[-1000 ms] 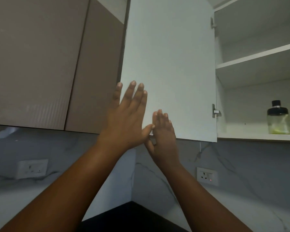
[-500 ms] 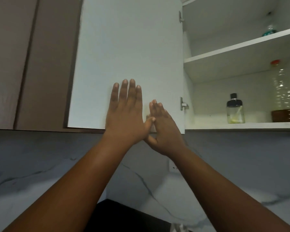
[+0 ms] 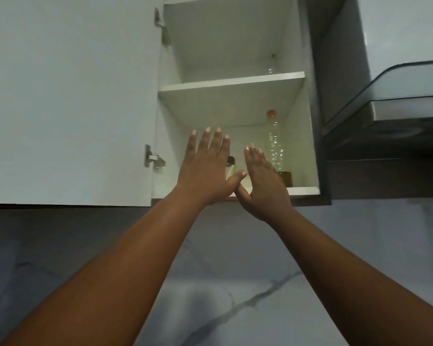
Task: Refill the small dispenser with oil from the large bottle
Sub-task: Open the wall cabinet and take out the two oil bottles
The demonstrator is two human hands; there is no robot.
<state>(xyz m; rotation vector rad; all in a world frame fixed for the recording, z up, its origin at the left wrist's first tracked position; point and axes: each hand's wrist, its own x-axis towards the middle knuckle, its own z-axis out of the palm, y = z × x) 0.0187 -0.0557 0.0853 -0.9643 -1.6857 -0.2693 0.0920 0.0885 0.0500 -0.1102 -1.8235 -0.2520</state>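
Observation:
A tall clear plastic bottle [image 3: 275, 143] with a red cap stands at the right of the open cabinet's lower shelf [image 3: 303, 190], with a little brown oil at its bottom. The small glass dispenser [image 3: 231, 164] with a black cap stands left of it, mostly hidden behind my hands. My left hand [image 3: 205, 166] is raised in front of the shelf with straight spread fingers, holding nothing. My right hand [image 3: 263, 181] is raised beside it, fingers straight, just left of the bottle. The two thumbs touch.
The white cabinet door [image 3: 68, 101] stands open at the left, with hinges on its inner edge. An upper shelf [image 3: 230, 82] holds a small clear item near the back. A dark range hood [image 3: 390, 113] juts out at the right. Below is a marble backsplash [image 3: 223, 270].
The view has swung right, so the open cabinet now sits in the middle. Both hands moved from in front of the door to in front of the lower shelf, covering the dispenser.

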